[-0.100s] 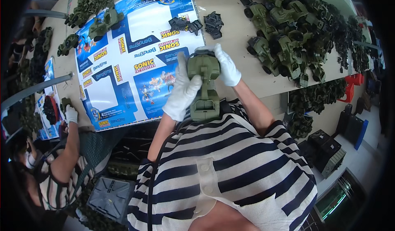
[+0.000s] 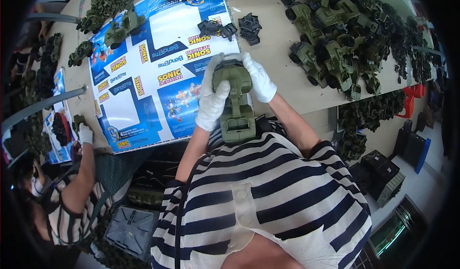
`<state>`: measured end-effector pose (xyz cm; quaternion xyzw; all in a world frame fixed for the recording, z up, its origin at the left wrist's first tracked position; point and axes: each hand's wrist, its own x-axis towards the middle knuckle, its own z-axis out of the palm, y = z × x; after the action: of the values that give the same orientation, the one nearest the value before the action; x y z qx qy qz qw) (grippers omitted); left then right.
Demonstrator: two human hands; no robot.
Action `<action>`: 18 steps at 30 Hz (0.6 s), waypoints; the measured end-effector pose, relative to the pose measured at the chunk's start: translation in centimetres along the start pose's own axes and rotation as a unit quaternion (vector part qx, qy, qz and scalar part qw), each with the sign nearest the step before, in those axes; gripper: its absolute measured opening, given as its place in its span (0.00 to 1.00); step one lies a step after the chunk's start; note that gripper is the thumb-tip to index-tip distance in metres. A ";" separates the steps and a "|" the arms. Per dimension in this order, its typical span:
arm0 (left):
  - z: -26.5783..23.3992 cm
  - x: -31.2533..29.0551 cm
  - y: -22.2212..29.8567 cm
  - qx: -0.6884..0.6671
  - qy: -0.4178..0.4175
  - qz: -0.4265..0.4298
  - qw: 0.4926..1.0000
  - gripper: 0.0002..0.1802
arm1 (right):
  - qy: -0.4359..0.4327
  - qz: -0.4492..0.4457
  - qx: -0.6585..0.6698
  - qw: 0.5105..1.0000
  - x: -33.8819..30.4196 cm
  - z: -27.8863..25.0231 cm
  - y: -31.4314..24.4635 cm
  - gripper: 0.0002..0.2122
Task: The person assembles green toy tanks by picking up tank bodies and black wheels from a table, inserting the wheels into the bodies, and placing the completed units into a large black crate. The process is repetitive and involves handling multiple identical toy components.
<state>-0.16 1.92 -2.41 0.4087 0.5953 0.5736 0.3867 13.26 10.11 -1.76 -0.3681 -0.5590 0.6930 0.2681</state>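
An olive-green toy vehicle (image 2: pixel 238 121) is held lengthwise before my chest, over the table's near edge. My left hand (image 2: pixel 212 99), in a white glove, grips its left side, with the thumb lying on top and the fingers reaching up to the far end. My right hand (image 2: pixel 261 81), gloved too, is closed around the far right corner. Between my fingertips a dark grey part (image 2: pixel 230 63) shows at the vehicle's far end; the fingers partly cover it.
A blue and white printed sheet (image 2: pixel 167 61) covers the left of the table, with dark grey parts (image 2: pixel 216 29) and a green vehicle (image 2: pixel 123 28) on it. Another dark part cluster (image 2: pixel 249 28) lies beyond. Green vehicles (image 2: pixel 330 53) are heaped right. A co-worker's gloved hand (image 2: pixel 85 134) is at far left.
My left fingers have come in from beside the vehicle to wrap its far end. My right hand has shifted slightly left and down along with the vehicle.
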 end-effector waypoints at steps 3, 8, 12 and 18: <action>-1.3 0.3 0.0 -0.102 -0.044 -0.040 0.993 0.40 | 0.008 -0.169 -0.126 0.978 -0.2 0.2 0.2 0.37; -1.0 0.8 -0.1 -0.017 -0.051 0.014 0.998 0.31 | 0.106 -0.247 -0.221 0.937 -1.1 1.4 0.5 0.21; -0.7 0.6 -0.4 0.028 -0.023 0.048 0.998 0.20 | 0.120 -0.237 -0.194 0.944 -1.6 1.5 1.3 0.15; -0.5 3.7 -4.2 0.094 -0.073 -0.057 0.991 0.28 | 0.273 -0.077 -0.240 0.928 0.3 -0.6 3.6 0.11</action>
<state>-2.12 5.17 -6.52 0.4491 0.6394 0.4605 0.4212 13.70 9.88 -5.42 -0.5520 -0.6408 0.3878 0.3664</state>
